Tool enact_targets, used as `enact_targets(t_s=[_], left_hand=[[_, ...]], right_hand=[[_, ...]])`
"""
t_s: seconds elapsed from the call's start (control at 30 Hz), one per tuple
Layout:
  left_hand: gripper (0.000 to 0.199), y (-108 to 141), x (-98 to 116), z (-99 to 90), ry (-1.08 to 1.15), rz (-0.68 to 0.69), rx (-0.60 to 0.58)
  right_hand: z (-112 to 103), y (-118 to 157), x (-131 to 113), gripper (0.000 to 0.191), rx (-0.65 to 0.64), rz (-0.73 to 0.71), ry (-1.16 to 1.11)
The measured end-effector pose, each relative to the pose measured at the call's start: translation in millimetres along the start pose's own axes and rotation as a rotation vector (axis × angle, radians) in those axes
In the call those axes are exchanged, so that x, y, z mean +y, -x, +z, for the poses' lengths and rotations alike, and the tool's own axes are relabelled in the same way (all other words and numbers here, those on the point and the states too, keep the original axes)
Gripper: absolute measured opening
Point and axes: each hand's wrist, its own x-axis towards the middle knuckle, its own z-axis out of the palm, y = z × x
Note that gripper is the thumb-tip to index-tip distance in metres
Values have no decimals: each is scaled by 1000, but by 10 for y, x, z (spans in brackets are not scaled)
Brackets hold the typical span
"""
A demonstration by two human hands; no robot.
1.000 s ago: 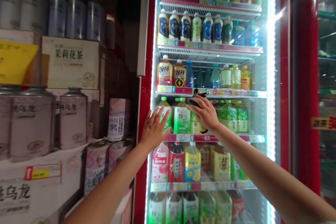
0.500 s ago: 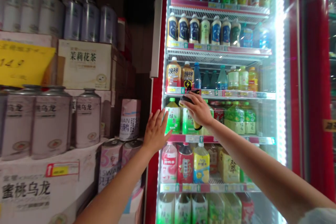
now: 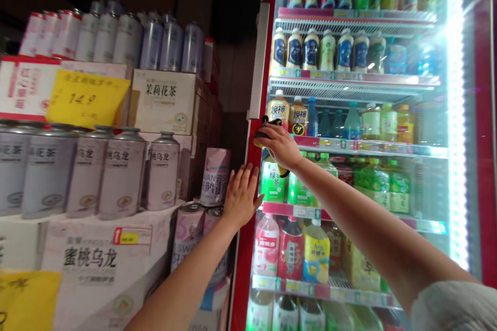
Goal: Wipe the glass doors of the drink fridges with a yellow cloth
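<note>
Fingers spread, my left hand (image 3: 241,195) lies against the red frame (image 3: 241,264) at the left edge of a glass-fronted drinks fridge. My right hand (image 3: 282,149) is wrapped round a small black and yellow object (image 3: 264,137), mostly hidden by the fingers, close to the frame's left side. Behind the glass, just under my right hand, stand green tea bottles (image 3: 273,182). Two brown-labelled bottles (image 3: 298,114) are on the shelf above.
Left of the fridge, pinkish cans (image 3: 162,170) and grey cans stand on stacked cartons (image 3: 93,264), with a yellow price sign (image 3: 87,97). A vertical handle strip (image 3: 259,62) runs up the fridge frame. More bottles (image 3: 316,251) fill the lower shelves.
The view has turned left, showing more cans and cartons. My right hand has moved left across the glass with the black and yellow object, toward the red frame. My left hand is still spread.
</note>
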Motion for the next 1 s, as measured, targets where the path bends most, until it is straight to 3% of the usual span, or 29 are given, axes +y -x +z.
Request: enact_targets(t_s=[0.13,0.3,0.37,0.53,0.7,0.77,0.9,1.0], left_hand=[[72,45,33,-2,-12,-13,-2],[71,168,31,-12,-22,-5,-31],[71,200,7,-3,-26,-4,-38],[74,215,-16,25,-28,-19,-49],[68,238,55,16,-48,-52,-51],[68,227,77,4,-57,-52,-56],[71,120,63,-28,-63,-33,-58],[70,-5,34,-63,-56,2,-48]], right_hand=[[109,-50,-165,35,77,141,-9],[136,61,-279,32,-71,-87,-48],[104,-23,-225,32,-69,-80,-51],[108,-218,-172,32,64,94,-37],[166,85,-309,33,1,-53,-5],[152,65,-273,34,-32,-86,8],[54,-248,-47,37,24,64,47],[-17,-252,43,40,86,174,73]])
